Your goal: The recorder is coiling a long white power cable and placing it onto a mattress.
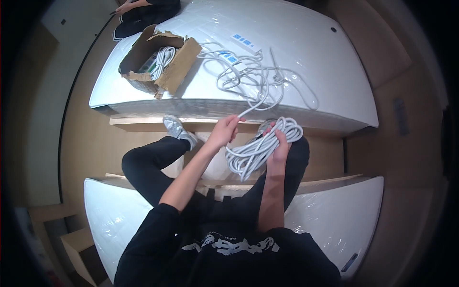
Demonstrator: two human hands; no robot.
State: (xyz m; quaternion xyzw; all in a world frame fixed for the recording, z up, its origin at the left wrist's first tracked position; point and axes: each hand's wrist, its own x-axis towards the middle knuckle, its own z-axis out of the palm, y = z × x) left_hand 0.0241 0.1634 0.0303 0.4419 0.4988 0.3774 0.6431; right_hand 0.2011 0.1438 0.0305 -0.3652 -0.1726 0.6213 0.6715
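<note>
My right hand [279, 141] grips a thick looped bundle of white power cable [251, 154] above my right thigh. Between the fingers of my left hand [226, 131] runs a single length of that cable. From there it rises to a loose tangle of cord [247, 77] on the plastic-wrapped mattress [322, 71] in front of me. Two white power strips with blue labels lie at the tangle: one power strip [246, 43] farther off, the other power strip [231, 59] partly under cord. A plug [277, 78] rests among the loops on the right.
A torn cardboard box [183, 66] stands on the mattress at the left, with a bundled white cord [163, 62] inside. Beyond it sits another person [150, 16]. I sit on a second wrapped mattress [118, 208], where a dark phone-like object [349, 262] lies at right.
</note>
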